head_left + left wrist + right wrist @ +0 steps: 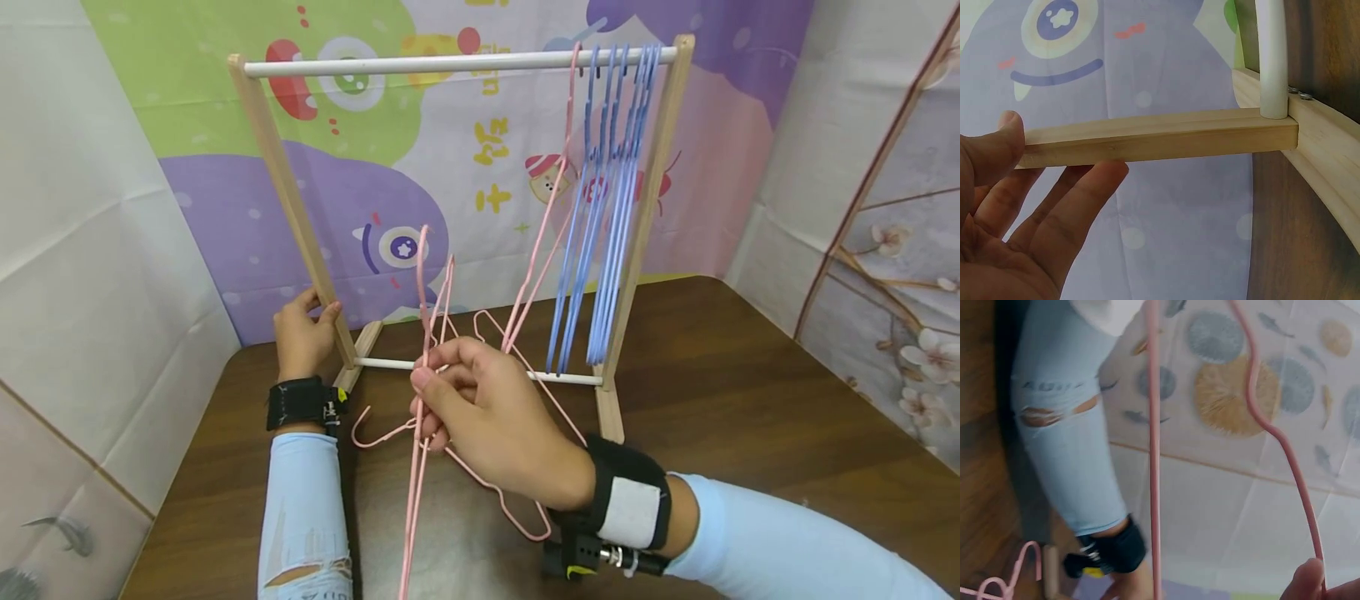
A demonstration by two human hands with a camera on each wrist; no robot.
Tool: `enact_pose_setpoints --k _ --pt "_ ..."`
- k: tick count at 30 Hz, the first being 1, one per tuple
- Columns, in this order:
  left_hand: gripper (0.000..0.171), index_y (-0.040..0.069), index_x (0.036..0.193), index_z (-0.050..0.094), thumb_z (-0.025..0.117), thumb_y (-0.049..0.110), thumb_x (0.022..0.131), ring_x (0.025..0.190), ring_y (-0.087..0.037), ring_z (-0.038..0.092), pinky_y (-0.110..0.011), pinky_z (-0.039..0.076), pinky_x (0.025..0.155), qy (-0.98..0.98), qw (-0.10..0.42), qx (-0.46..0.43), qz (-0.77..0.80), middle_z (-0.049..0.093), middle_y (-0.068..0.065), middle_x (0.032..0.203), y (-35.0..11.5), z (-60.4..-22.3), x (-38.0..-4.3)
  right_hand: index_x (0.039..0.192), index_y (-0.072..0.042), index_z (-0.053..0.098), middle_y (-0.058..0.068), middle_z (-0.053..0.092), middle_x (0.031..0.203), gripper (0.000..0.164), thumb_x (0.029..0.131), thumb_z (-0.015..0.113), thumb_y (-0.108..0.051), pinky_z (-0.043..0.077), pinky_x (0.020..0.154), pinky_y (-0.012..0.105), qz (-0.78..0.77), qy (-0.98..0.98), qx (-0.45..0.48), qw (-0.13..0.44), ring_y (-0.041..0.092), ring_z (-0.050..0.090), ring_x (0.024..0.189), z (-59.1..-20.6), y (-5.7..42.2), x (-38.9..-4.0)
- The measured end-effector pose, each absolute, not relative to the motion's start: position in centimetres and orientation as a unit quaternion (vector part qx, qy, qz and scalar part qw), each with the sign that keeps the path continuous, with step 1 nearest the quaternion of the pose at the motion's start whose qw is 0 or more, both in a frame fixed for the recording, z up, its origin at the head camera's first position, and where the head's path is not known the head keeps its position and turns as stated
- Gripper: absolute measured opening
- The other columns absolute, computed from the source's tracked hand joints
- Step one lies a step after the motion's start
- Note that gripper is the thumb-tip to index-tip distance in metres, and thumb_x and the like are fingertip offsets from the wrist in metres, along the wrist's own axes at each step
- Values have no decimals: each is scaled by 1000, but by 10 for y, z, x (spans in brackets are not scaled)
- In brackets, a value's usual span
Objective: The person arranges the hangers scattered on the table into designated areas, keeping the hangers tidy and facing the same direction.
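My left hand [306, 337] holds the left wooden post [279, 167] of a small clothes rack, low down. In the left wrist view the thumb lies on one side of that post [1160, 139] and the fingers on the other. In front of the rack, my right hand [498, 412] pinches a pink clothes hanger [421, 279] between thumb and fingers, its hook pointing up. The right wrist view shows this hanger's wire [1155, 456] close up. One pink hanger [535, 250] hangs from the white top rail [420, 64], left of several blue hangers [617, 242].
More pink hangers [517, 523] lie overlapped on the brown table [712, 417], partly hidden behind my right hand. The rack has a white lower bar [386, 363] and wooden feet [610, 415]. A printed cloth [375, 192] hangs close behind it.
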State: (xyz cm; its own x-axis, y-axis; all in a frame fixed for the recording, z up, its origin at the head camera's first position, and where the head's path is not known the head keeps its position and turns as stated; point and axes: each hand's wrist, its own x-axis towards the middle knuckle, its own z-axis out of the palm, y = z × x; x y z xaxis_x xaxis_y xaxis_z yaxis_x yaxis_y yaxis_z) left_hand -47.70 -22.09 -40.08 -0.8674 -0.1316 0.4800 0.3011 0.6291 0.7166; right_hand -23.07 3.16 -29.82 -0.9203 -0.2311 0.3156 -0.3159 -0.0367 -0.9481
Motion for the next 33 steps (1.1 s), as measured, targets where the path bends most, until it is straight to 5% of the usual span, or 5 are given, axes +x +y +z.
enact_pose_setpoints --k 6,14,33 --pt "34 1 131 67 68 16 101 104 -44 71 -54 60 86 -865 257 -52 -428 69 -21 126 -221 -401 -478 116 8 53 17 67 80 19 106 55 -8 61 58 33 710 -676 198 4 14 62 57 -278 28 -222" --pt "34 0 132 67 68 15 100 104 -45 71 -55 59 87 -864 263 -55 -425 69 -22 126 -221 -402 -478 114 6 52 17 67 79 16 107 53 -8 61 57 39 693 -690 206 39 14 62 56 -257 30 -219" --pt "33 2 131 68 68 16 101 103 -42 72 -52 60 86 -861 260 -48 -435 69 -21 127 -221 -403 -477 113 4 54 15 66 78 16 107 55 -10 57 57 26 658 -721 172 134 14 61 61 -217 53 -276"
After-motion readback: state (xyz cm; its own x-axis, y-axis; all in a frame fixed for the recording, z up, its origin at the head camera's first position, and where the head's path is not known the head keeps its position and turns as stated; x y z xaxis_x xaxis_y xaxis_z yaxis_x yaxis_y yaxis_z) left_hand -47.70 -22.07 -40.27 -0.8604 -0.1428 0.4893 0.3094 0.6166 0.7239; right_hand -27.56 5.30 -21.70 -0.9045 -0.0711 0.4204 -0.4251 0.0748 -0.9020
